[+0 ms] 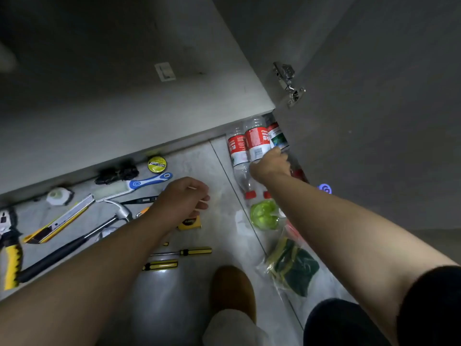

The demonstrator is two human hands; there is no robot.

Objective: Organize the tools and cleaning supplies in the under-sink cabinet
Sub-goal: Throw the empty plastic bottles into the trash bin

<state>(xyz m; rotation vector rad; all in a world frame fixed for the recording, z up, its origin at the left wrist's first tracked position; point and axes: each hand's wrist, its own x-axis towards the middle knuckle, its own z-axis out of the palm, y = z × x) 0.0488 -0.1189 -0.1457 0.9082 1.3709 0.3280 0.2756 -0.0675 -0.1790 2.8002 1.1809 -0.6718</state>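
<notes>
Tools lie spread on the grey floor in front of the cabinet: a hammer point(74, 242), a yellow utility knife point(59, 222), yellow-handled pliers point(11, 255), two yellow screwdrivers point(184, 251), a blue-and-white brush point(134, 186) and a yellow tape roll point(157, 163). My left hand point(182, 198) hovers over the floor with fingers curled, pinching thin white sticks. My right hand point(270, 164) reaches to three red-labelled plastic bottles point(257, 143) lying by the cabinet door and grips one of them.
The open cabinet door point(374, 121) with its metal hinge point(289, 82) stands to the right. A green container point(264, 214) and a bag of green-and-yellow scouring pads point(291, 267) lie under my right arm. My brown shoe point(233, 290) is at the bottom centre.
</notes>
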